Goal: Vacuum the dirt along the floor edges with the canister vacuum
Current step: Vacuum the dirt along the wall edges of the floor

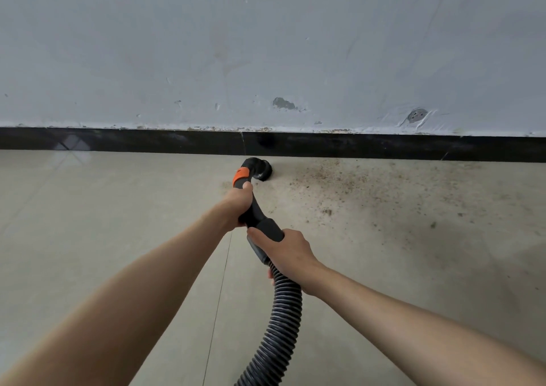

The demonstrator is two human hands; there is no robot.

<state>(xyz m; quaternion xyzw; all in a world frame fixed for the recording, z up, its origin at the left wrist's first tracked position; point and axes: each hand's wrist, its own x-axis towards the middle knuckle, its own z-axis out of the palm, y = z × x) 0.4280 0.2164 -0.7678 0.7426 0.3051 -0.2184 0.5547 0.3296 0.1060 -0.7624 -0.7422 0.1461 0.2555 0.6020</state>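
Note:
A black vacuum nozzle [260, 170] with an orange collar [240, 175] rests on the floor against the black baseboard [384, 147]. My left hand [238, 201] grips the black handle tube just behind the collar. My right hand [288, 249] grips the cuff where the ribbed grey hose [280, 320] joins the handle. The hose runs down out of the bottom edge. Brown dirt [348, 184] is scattered on the floor to the right of the nozzle, along the baseboard. The canister itself is out of sight.
A scuffed pale grey wall [266, 46] rises above the baseboard, with chipped patches low down. The floor is beige tile [118, 214] with thin grout lines; the part left of the nozzle looks free of dirt.

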